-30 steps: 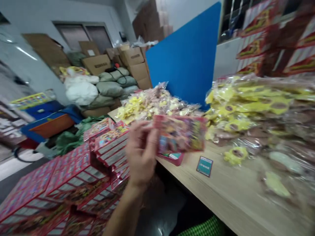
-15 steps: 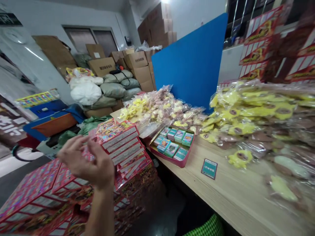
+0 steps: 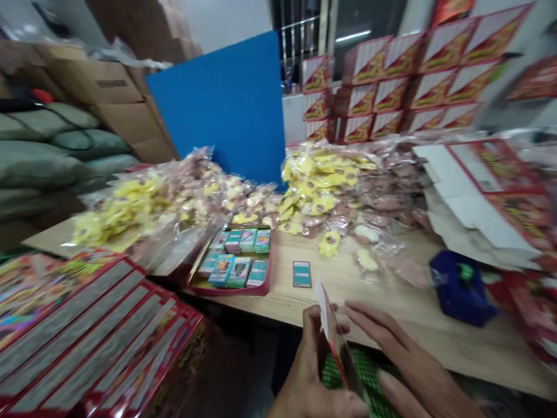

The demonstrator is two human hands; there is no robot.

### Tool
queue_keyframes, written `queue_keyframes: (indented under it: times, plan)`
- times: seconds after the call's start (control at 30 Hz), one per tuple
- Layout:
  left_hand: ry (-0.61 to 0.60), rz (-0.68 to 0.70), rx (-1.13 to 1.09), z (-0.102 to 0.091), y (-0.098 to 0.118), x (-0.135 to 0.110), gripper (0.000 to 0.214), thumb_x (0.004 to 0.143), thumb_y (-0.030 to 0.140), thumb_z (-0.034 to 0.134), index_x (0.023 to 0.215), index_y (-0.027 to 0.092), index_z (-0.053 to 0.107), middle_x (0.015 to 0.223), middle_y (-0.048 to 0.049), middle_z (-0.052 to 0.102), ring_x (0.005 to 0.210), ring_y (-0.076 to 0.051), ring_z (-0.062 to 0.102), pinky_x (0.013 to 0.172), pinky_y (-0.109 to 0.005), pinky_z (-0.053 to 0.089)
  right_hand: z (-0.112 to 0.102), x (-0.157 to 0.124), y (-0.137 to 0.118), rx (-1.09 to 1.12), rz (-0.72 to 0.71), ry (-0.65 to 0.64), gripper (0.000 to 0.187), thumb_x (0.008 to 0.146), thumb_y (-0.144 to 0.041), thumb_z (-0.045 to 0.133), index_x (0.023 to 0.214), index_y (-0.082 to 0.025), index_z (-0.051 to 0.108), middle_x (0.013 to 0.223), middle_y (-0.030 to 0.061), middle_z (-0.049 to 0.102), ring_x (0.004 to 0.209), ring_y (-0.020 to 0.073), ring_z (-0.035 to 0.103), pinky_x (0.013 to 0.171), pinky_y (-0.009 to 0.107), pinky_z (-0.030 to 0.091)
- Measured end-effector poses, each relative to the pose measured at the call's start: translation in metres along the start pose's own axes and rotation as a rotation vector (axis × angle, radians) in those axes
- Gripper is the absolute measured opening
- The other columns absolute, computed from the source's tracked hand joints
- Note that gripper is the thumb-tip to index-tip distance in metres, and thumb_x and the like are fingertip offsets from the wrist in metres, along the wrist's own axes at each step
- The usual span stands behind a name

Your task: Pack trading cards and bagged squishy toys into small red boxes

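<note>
Low in the view, my left hand is closed around a thin printed cardboard piece, seen nearly edge-on, with a white face and red edging. My right hand is at its right side, fingers stretched out and apart; whether they touch the cardboard I cannot tell. Beyond my hands a single teal card lies flat on the wooden table. To its left stands a pink-red tin with several small stacks of cards in it.
Bagged yellow and brown plush toys are heaped along the back, before a blue panel. On the right are a blue tape dispenser and an opened white-and-red carton. Red boxes are piled at left.
The view has swung right. My left hand, raised over the red boxes before, is now at the table's front edge holding the cardboard piece. My right hand has come into view.
</note>
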State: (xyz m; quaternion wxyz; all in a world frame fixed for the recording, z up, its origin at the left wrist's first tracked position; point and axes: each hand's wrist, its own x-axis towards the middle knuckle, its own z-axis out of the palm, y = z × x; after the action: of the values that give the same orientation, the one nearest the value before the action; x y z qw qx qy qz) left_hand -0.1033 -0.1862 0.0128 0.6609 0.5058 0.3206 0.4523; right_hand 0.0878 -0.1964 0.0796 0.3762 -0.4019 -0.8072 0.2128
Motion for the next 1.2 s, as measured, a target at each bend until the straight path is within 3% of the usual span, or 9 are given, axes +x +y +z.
queue_keyframes:
  times: [0.1,0.2,0.37,0.47,0.57,0.7,0.97,1.1,1.2]
  plan:
    - [-0.05,-0.012,0.043,-0.021,0.001,-0.02,0.119,0.041,0.05,0.1,0.145,0.028,0.047,0.15,-0.0153,0.051,0.144,-0.047,0.04,0.119,-0.059,0.037,0.005,0.015,0.009,0.036,0.009,-0.11,0.035,0.103,-0.035,0.048,0.135,-0.039,0.061,0.152,0.0051,0.052,0.139,0.0289,0.052,0.106,0.047,0.056]
    - [0.122,0.007,-0.07,-0.024,-0.008,-0.032,0.117,0.049,0.053,0.096,0.149,0.026,0.04,0.141,-0.016,0.061,0.13,-0.043,0.058,0.109,-0.056,0.048,0.01,0.025,0.019,0.173,0.063,-0.154,0.023,0.105,-0.039,0.046,0.113,-0.03,0.065,0.153,0.007,0.048,0.144,0.0282,0.044,0.113,0.048,0.046]
    - [0.462,0.007,-0.351,0.005,-0.008,-0.036,0.085,0.062,0.043,0.092,0.136,0.024,0.054,0.111,-0.0098,0.077,0.099,-0.031,0.074,0.094,-0.046,0.058,0.016,0.024,0.028,0.566,0.308,-0.303,0.053,0.103,-0.052,0.051,0.151,-0.029,0.047,0.152,0.0113,0.051,0.14,0.0293,0.049,0.115,0.051,0.042]
    - [0.541,0.002,-0.434,0.027,-0.004,-0.031,0.062,0.067,0.042,0.091,0.118,0.017,0.067,0.104,-0.0118,0.079,0.093,-0.03,0.076,0.086,-0.042,0.06,0.018,0.014,0.028,0.666,0.384,-0.336,0.048,0.103,-0.053,0.051,0.139,-0.023,0.062,0.137,0.0099,0.064,0.131,0.028,0.056,0.116,0.046,0.041]
    - [0.504,0.017,-0.437,0.045,-0.01,-0.018,0.051,0.073,0.045,0.087,0.109,0.014,0.069,0.105,-0.0141,0.078,0.091,-0.029,0.076,0.084,-0.039,0.06,0.021,0.002,0.031,0.665,0.545,-0.109,0.049,0.094,-0.058,0.064,0.124,-0.02,0.069,0.107,0.007,0.072,0.098,0.025,0.067,0.084,0.035,0.06]
    - [0.589,0.158,-0.26,0.056,-0.031,0.003,0.053,0.085,0.052,0.076,0.121,0.017,0.058,0.113,-0.0137,0.076,0.1,-0.027,0.075,0.091,-0.038,0.058,0.025,-0.016,0.044,0.664,0.703,0.159,0.067,0.078,-0.067,0.076,0.123,-0.018,0.067,0.078,0.0026,0.066,0.058,0.0183,0.058,0.038,0.023,0.047]
    - [0.434,0.193,0.353,0.051,-0.049,0.003,0.075,0.102,0.052,0.049,0.161,0.015,0.021,0.157,-0.0203,0.046,0.144,-0.026,0.048,0.118,-0.035,0.037,0.006,-0.048,0.072,0.737,0.563,0.193,0.07,0.091,-0.052,0.07,0.152,-0.031,0.045,0.126,0.0091,0.07,0.099,0.0254,0.072,0.081,0.036,0.062]
    - [0.401,0.139,0.36,0.054,-0.048,0.0,0.053,0.104,0.056,0.037,0.134,0.016,0.055,0.108,-0.0105,0.07,0.096,-0.02,0.065,0.087,-0.029,0.05,-0.011,-0.054,0.089,0.362,0.413,0.107,0.038,0.095,-0.055,0.062,0.117,-0.025,0.07,0.104,0.0064,0.075,0.091,0.0226,0.072,0.076,0.025,0.059]
    - [0.397,0.127,0.315,0.058,-0.044,0.009,0.051,0.103,0.06,0.04,0.09,0.017,0.062,0.075,-0.0008,0.056,0.069,-0.014,0.05,0.067,-0.025,0.042,-0.022,-0.053,0.101,0.234,0.327,-0.003,0.035,0.1,-0.052,0.054,0.089,-0.023,0.071,0.09,0.0042,0.072,0.076,0.0182,0.069,0.068,0.02,0.056]
